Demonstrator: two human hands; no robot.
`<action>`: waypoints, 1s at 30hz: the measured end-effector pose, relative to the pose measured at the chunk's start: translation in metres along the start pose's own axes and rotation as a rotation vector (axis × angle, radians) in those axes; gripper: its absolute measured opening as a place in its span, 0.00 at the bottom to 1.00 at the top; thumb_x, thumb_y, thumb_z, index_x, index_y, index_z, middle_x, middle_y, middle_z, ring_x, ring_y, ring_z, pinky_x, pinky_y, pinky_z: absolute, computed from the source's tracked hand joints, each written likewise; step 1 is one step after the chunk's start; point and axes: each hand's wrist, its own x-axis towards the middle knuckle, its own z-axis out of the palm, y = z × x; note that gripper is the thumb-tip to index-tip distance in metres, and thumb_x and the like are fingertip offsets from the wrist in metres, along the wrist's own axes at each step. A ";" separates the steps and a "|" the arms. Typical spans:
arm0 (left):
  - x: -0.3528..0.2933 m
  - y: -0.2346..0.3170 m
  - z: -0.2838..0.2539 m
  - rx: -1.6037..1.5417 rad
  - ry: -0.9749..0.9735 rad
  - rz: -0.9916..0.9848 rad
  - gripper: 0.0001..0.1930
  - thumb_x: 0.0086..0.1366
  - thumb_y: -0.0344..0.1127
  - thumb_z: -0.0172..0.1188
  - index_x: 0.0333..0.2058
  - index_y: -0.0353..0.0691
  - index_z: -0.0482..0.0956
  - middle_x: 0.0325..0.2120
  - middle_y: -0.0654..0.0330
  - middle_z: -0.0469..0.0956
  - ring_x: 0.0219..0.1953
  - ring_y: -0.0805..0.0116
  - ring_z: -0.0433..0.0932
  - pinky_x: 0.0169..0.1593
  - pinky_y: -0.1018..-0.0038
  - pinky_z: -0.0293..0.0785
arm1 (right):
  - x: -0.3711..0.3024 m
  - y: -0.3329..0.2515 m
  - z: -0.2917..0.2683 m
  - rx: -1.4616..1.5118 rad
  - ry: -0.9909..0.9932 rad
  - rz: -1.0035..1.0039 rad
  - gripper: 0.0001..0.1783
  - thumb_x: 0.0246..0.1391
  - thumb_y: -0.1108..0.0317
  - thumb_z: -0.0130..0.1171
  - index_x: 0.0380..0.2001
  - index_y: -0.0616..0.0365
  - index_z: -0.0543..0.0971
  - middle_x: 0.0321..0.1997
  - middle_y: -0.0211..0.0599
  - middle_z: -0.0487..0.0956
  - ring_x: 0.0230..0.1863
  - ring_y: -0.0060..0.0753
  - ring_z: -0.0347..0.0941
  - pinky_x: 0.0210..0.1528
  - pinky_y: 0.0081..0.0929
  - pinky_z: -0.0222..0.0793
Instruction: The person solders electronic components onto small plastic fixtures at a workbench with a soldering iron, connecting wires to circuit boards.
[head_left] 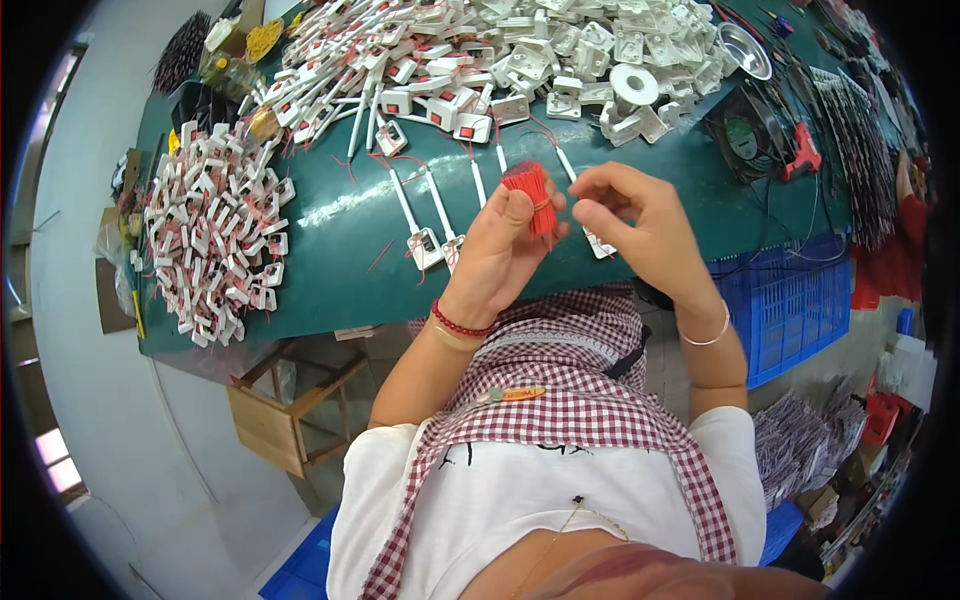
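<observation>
A tight bundle of thin red strands (530, 198), tied round with a band, stands in my left hand (485, 245). My thumb and fingers close round its sides. Just to its right is my right hand (645, 225), its fingers curled in toward the thumb as in a pinch. Whatever lies between those fingertips is too small to make out. Beyond and beside my hands, several white rods with square switch ends and red wires lie in a row; one switch end (424, 248) rests left of my left wrist, and another (598, 246) is partly behind my right hand.
Piles of white switch pieces (215, 235) and rods (340, 60) cover the left and far side of the green table (335, 270). White brackets (560, 50), a white spool (634, 84), a black fan (745, 135) and a red tool (803, 152) lie beyond. A blue crate (790, 320) stands at right.
</observation>
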 end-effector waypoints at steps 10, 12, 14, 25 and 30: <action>-0.002 0.005 -0.012 -0.164 0.115 0.077 0.20 0.66 0.48 0.54 0.47 0.39 0.69 0.41 0.63 0.73 0.44 0.73 0.70 0.48 0.74 0.66 | -0.004 0.021 0.040 -0.275 0.064 -0.160 0.15 0.45 0.69 0.66 0.33 0.62 0.72 0.30 0.37 0.74 0.25 0.28 0.72 0.27 0.23 0.69; -0.001 0.004 -0.014 -0.086 0.028 0.114 0.23 0.66 0.47 0.54 0.52 0.38 0.66 0.44 0.63 0.70 0.46 0.70 0.70 0.50 0.72 0.68 | -0.004 0.022 0.038 -0.272 0.051 -0.156 0.14 0.45 0.70 0.66 0.33 0.62 0.72 0.30 0.37 0.74 0.25 0.28 0.71 0.27 0.23 0.68; -0.001 0.006 -0.006 0.007 0.060 0.135 0.24 0.66 0.46 0.55 0.53 0.38 0.65 0.44 0.62 0.70 0.46 0.70 0.70 0.50 0.73 0.68 | -0.003 0.023 0.035 -0.233 0.039 -0.102 0.14 0.45 0.69 0.66 0.34 0.62 0.73 0.30 0.37 0.74 0.25 0.28 0.71 0.28 0.23 0.68; -0.005 0.005 0.007 0.589 0.132 0.250 0.18 0.64 0.30 0.58 0.50 0.32 0.68 0.43 0.61 0.72 0.46 0.75 0.72 0.48 0.78 0.71 | 0.011 0.011 0.027 -0.138 0.105 -0.177 0.14 0.45 0.68 0.66 0.35 0.64 0.77 0.29 0.35 0.75 0.27 0.24 0.71 0.30 0.21 0.66; -0.004 0.014 -0.002 0.763 0.188 0.136 0.14 0.63 0.29 0.59 0.45 0.33 0.69 0.38 0.61 0.74 0.40 0.76 0.74 0.43 0.79 0.73 | 0.019 0.015 0.026 -0.125 0.046 -0.074 0.11 0.46 0.68 0.64 0.29 0.66 0.78 0.23 0.35 0.75 0.22 0.23 0.70 0.27 0.21 0.66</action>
